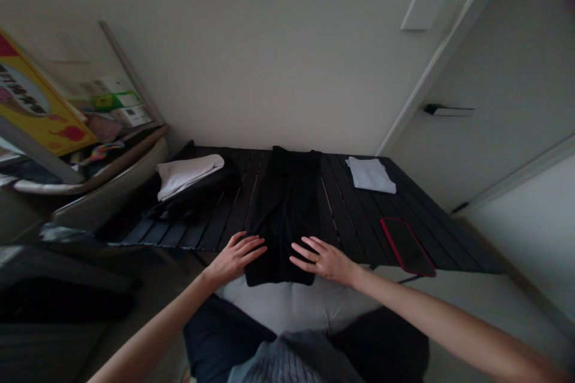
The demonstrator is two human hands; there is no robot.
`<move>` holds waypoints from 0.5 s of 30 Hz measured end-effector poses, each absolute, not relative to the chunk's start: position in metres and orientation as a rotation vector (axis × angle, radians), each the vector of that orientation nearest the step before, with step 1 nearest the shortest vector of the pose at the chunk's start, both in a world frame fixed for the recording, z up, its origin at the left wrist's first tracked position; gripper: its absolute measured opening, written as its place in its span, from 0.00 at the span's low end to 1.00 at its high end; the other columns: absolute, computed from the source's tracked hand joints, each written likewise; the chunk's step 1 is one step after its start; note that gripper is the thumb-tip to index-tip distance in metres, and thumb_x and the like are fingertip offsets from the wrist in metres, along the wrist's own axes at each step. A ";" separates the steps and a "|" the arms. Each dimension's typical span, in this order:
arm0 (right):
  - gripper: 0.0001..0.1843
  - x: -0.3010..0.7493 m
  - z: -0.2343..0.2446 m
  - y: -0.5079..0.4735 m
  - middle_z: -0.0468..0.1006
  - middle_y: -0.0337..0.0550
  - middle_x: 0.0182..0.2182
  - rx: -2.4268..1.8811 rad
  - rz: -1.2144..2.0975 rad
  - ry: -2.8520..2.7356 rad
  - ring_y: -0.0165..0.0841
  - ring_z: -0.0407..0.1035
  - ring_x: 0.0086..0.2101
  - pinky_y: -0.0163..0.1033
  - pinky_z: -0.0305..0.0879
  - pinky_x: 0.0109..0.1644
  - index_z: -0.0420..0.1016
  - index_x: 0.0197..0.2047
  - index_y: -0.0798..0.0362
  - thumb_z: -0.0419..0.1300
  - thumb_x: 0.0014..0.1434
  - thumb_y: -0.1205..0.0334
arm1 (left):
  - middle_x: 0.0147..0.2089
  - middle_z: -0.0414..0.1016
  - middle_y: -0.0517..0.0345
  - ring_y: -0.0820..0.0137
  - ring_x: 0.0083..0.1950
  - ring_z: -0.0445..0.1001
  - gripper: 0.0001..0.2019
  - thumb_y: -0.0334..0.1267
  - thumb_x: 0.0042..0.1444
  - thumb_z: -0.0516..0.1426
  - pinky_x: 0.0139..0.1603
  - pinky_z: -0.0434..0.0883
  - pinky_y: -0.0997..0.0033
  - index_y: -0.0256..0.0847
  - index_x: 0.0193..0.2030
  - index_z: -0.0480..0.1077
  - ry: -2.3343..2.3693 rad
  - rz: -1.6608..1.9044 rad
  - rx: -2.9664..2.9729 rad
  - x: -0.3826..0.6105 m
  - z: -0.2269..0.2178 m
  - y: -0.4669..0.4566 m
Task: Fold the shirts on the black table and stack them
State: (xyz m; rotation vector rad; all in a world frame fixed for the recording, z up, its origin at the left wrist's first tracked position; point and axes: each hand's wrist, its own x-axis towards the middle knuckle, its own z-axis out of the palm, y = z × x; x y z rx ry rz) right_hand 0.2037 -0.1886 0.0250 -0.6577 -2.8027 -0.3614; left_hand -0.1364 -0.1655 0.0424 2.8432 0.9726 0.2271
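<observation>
A long black garment (287,203) lies lengthwise on the dark slatted table (341,215), its near end hanging past the front edge. My left hand (240,256) rests on its left side near that edge, palm down with the fingers stretched out. On the opposite side my right hand (321,258) lies flat in the same way, fingers spread, a ring on one of them. Neither hand grips the cloth. What kind of garment it is, I cannot tell from its dark shape.
At the table's left lies folded pale cloth (191,173) on top of black cloth (197,200). Folded white cloth (372,175) lies at the back right, with a red-edged phone (408,245) nearer the front corner. A yellow box (49,108) stands far left. Behind the table rises a wall.
</observation>
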 end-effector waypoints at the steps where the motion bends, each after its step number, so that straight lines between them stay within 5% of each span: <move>1: 0.26 0.203 0.026 -0.189 0.63 0.45 0.63 -0.589 -0.376 -2.807 0.39 0.60 0.59 0.50 0.64 0.58 0.60 0.63 0.45 0.52 0.63 0.72 | 0.66 0.64 0.56 0.64 0.68 0.58 0.33 0.20 0.51 0.48 0.70 0.48 0.50 0.50 0.63 0.62 0.934 0.248 2.832 -0.137 0.045 -0.168; 6: 0.16 0.201 0.039 -0.198 0.77 0.48 0.49 -0.344 -0.255 -2.847 0.36 0.69 0.47 0.45 0.65 0.52 0.70 0.54 0.53 0.51 0.64 0.70 | 0.54 0.76 0.57 0.67 0.61 0.68 0.25 0.22 0.55 0.47 0.68 0.54 0.51 0.48 0.54 0.70 0.801 0.381 2.664 -0.135 0.066 -0.184; 10: 0.16 0.200 0.065 -0.209 0.78 0.44 0.31 -0.460 0.194 -2.919 0.34 0.70 0.32 0.42 0.65 0.42 0.73 0.48 0.54 0.55 0.56 0.69 | 0.48 0.79 0.57 0.66 0.52 0.75 0.23 0.27 0.55 0.47 0.65 0.61 0.53 0.47 0.53 0.72 0.788 0.437 2.459 -0.127 0.091 -0.194; 15: 0.22 0.205 0.110 -0.202 0.80 0.41 0.38 -0.752 0.857 -2.620 0.33 0.72 0.38 0.38 0.66 0.45 0.74 0.47 0.50 0.54 0.49 0.73 | 0.47 0.79 0.52 0.63 0.52 0.75 0.14 0.36 0.57 0.51 0.48 0.73 0.67 0.43 0.44 0.77 0.850 0.450 2.186 -0.111 0.123 -0.186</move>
